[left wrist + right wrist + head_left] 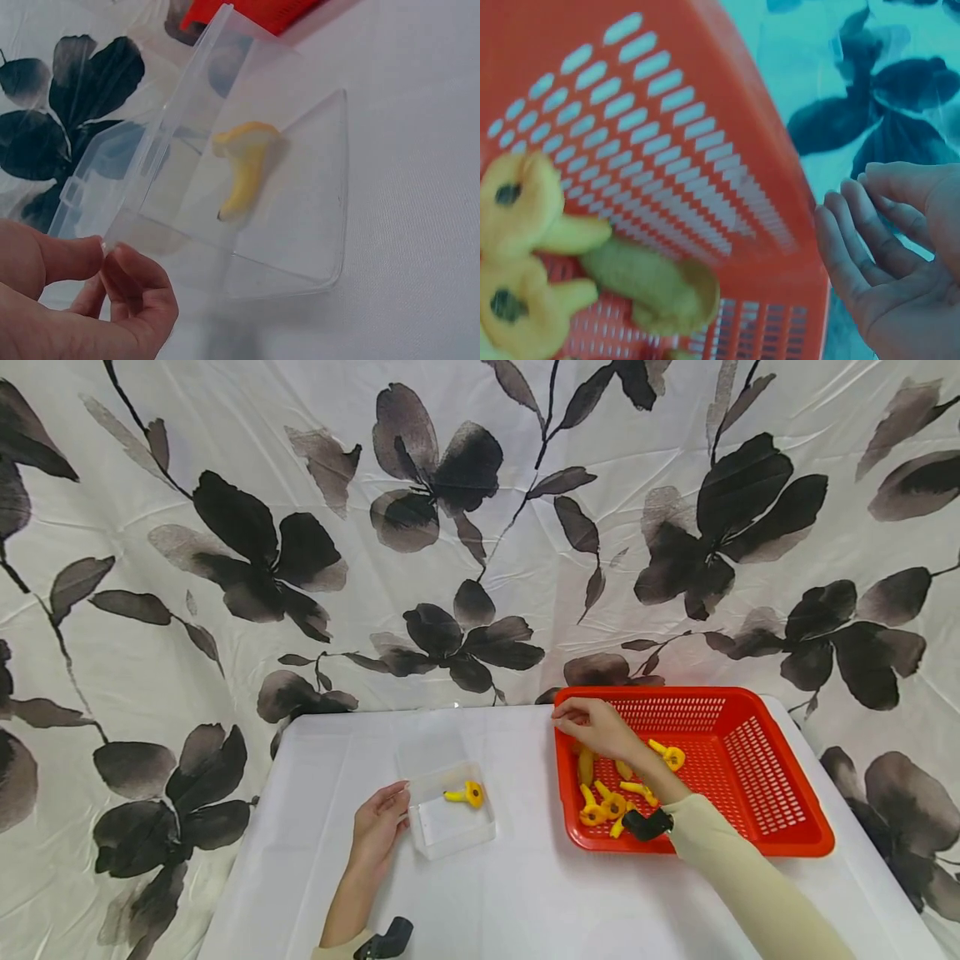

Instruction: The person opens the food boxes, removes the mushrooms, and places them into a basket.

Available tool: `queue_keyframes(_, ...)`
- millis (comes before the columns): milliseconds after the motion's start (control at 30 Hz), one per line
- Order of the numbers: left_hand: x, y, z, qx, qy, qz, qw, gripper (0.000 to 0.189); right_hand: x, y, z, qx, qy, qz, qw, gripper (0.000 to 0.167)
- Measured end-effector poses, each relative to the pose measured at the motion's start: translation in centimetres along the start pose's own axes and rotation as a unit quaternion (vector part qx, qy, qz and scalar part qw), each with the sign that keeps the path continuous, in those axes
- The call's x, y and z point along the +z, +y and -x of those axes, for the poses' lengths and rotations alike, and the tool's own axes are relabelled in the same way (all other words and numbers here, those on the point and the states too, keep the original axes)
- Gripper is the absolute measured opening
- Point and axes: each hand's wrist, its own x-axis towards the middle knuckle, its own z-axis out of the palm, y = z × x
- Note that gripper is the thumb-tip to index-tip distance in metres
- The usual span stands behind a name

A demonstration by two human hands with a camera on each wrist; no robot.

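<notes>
My left hand [381,828] pinches the left edge of a clear plastic box [450,847] between thumb and fingers. In the box lies one yellow trumpet-shaped piece [471,794] with a flared, dark-centred end and a tapering stem. The box's clear lid [97,187] stands out from its far side. My right hand [600,728] is over the far left corner of a red slotted basket [772,760], its fingers loosely bent and holding nothing; in the right wrist view the fingertips are right at the rim. Several similar yellow pieces [592,810] lie in the basket's left half.
A white cloth covers the table [525,902]. Behind it hangs a white curtain [525,568] with dark flower prints, close to the basket's far rim. The box stands left of the basket, with white cloth between them.
</notes>
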Motion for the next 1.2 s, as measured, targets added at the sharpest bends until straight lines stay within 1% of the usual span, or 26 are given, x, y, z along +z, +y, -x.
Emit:
queue_keyframes(167, 0.0, -0.1, -0.1, 0.008, 0.004, -0.003, 1.0, 0.038, 1.8, -1.2, -0.8, -0.003, -0.012, -0.006, 0.9999, 0.016)
queue_keyframes(400, -0.1, 0.1, -0.1, -0.005, 0.005, -0.011, 0.9999, 0.039, 4.3, -2.8, -1.6, -0.043, -0.038, -0.019, 0.9982, 0.013)
queue_keyframes(567, -0.1, 0.0, -0.1, -0.005, 0.007, -0.008, 0.9999, 0.038, 6.2, -3.4, -1.9, -0.065, -0.059, -0.003, 0.9961, 0.012)
queue_keyframes(667, -0.1, -0.1, -0.2, -0.004, 0.008, -0.006, 0.9999, 0.038, 7.2, -3.8, -2.0, -0.07, -0.077, 0.007, 0.9945, 0.013)
queue_keyframes(833, -0.2, -0.2, -0.2, -0.006, 0.008, -0.008, 0.9999, 0.037, 8.8, -4.7, -2.0, -0.082, -0.111, 0.012, 0.9904, 0.018)
queue_keyframes(900, -0.2, -0.2, -0.2, -0.006, 0.008, -0.008, 0.9999, 0.037, 9.5, -4.9, -2.1, -0.096, -0.121, 0.017, 0.9879, 0.018)
queue_keyframes(967, -0.1, -0.2, -0.3, -0.006, 0.006, -0.006, 1.0, 0.038, 10.1, -5.1, -2.0, -0.101, -0.13, 0.018, 0.9861, 0.019)
queue_keyframes(1033, -0.1, -0.2, -0.3, -0.006, 0.004, -0.004, 1.0, 0.038, 10.7, -5.3, -2.0, -0.104, -0.139, 0.019, 0.9846, 0.017)
queue_keyframes(1200, -0.1, -0.2, -0.3, -0.006, 0.005, -0.003, 1.0, 0.038, 12.3, -5.8, -2.1, -0.093, -0.16, 0.033, 0.9821, 0.016)
